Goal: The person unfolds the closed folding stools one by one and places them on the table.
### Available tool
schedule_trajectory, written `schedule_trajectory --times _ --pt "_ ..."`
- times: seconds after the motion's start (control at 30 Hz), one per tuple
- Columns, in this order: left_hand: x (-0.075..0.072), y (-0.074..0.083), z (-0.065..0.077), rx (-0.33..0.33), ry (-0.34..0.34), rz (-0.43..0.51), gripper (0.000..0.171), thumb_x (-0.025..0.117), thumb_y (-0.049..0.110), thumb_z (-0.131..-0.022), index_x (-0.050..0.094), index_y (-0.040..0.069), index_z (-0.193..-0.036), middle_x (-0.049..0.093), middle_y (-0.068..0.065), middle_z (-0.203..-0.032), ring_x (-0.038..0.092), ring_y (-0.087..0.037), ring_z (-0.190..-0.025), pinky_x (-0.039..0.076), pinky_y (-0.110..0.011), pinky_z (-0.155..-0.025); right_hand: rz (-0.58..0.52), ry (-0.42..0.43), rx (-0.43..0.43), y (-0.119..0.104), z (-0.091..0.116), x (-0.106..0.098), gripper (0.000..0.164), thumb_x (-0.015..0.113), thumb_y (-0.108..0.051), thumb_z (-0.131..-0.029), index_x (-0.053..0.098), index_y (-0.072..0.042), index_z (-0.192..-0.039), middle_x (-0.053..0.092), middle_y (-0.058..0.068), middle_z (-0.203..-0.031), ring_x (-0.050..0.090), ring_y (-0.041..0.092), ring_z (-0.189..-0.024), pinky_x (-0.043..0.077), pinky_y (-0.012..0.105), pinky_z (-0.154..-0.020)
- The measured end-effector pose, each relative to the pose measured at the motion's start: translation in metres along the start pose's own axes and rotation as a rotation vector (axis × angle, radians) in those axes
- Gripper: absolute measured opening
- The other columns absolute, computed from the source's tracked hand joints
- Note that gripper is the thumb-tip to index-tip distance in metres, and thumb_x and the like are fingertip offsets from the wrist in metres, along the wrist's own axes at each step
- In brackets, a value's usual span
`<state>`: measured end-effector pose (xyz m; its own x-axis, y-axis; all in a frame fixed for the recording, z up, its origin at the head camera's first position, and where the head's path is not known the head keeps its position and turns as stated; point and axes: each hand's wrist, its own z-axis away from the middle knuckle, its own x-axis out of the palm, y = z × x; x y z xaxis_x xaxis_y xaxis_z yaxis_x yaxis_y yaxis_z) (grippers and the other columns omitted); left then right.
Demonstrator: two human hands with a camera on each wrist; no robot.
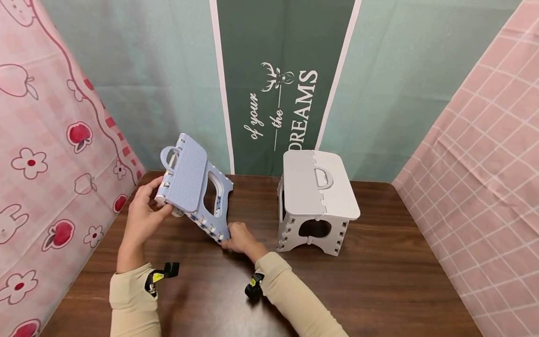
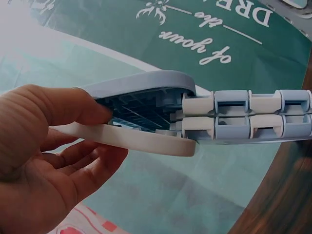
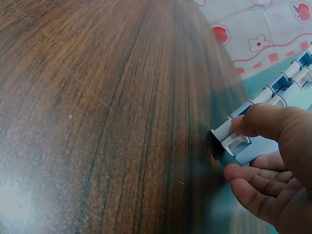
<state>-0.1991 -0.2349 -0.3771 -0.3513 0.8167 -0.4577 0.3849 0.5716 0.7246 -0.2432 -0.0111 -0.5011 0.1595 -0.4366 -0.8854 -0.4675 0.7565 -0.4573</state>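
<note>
Holding a mostly folded blue stool (image 1: 189,180), tilted, over the left part of the wooden table (image 1: 379,281); contact with the tabletop cannot be told. Left hand (image 1: 143,217) has its thumb in the gap between 2 seat halves, fingers curled under the white half (image 2: 141,145). Right hand (image 1: 242,238) pinches a lower leg corner, thumb on the hinged edge (image 3: 279,84). Handling estimate: light, stiff plastic, not fragile; ribbed seat should give fair friction, smooth leg panels rather less. Hinge knuckles may nip fingers. Best holds, by judgement: seat rims and outer leg edges, or the loop handle (image 1: 163,158) for carrying. Light grey stool (image 1: 301,187) stands unfolded to the right. Writing: green backdrop (image 1: 252,42) carries "of your", "the" and "DREAMS", set sideways beside a deer drawing (image 1: 287,77); no brand legible on the 2 stools.
</note>
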Motion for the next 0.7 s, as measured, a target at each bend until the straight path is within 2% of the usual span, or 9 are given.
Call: schedule_trajectory --times 0.07,0.23,0.33,0.53,0.7 --pt "0.002 0.002 -0.001 0.037 0.012 -0.068 0.064 0.065 -0.014 -0.071 0.046 -0.006 -0.131 0.048 -0.021 -0.107 0.046 -0.012 -0.085 0.038 -0.006 -0.067 -0.002 -0.010 0.011 0.000 -0.001 -0.001 0.026 0.078 -0.024 -0.068 0.058 -0.008 -0.075 0.053 -0.001 -0.067 0.052 0.014 -0.063 0.043 0.021 -0.057" --pt "0.009 0.007 -0.002 0.121 0.044 -0.207 0.063 0.062 -0.011 -0.069 0.045 -0.011 -0.130 0.049 -0.028 -0.107 0.046 -0.028 -0.080 0.034 -0.024 -0.062 -0.021 -0.032 0.024 0.001 -0.002 0.000 0.026 0.078 -0.023 -0.069 0.058 -0.007 -0.077 0.053 0.000 -0.068 0.051 0.013 -0.062 0.043 0.020 -0.056" --pt "0.012 0.009 -0.002 0.134 0.061 -0.205 0.063 0.062 -0.011 -0.069 0.046 -0.010 -0.129 0.050 -0.028 -0.107 0.047 -0.028 -0.079 0.035 -0.022 -0.062 -0.022 -0.028 0.011 0.002 -0.003 0.001 0.026 0.078 -0.022 -0.069 0.058 -0.007 -0.076 0.053 0.001 -0.067 0.052 0.014 -0.061 0.043 0.021 -0.056" --pt "0.018 0.011 -0.005 0.124 0.094 -0.132 0.063 0.066 -0.013 -0.067 0.053 -0.003 -0.128 0.056 -0.022 -0.108 0.053 -0.022 -0.082 0.036 -0.003 -0.069 -0.023 -0.014 -0.008 0.003 -0.002 0.004 0.026 0.078 -0.024 -0.070 0.058 -0.008 -0.074 0.053 -0.001 -0.066 0.052 0.015 -0.064 0.043 0.022 -0.058" --pt "0.024 0.017 -0.007 0.159 0.098 -0.119 0.064 0.068 -0.015 -0.066 0.054 -0.003 -0.127 0.057 -0.021 -0.108 0.056 -0.022 -0.082 0.037 -0.002 -0.070 -0.020 -0.013 -0.014 0.002 -0.001 0.006 0.026 0.077 -0.025 -0.069 0.058 -0.009 -0.074 0.053 -0.002 -0.067 0.052 0.015 -0.066 0.044 0.023 -0.059"
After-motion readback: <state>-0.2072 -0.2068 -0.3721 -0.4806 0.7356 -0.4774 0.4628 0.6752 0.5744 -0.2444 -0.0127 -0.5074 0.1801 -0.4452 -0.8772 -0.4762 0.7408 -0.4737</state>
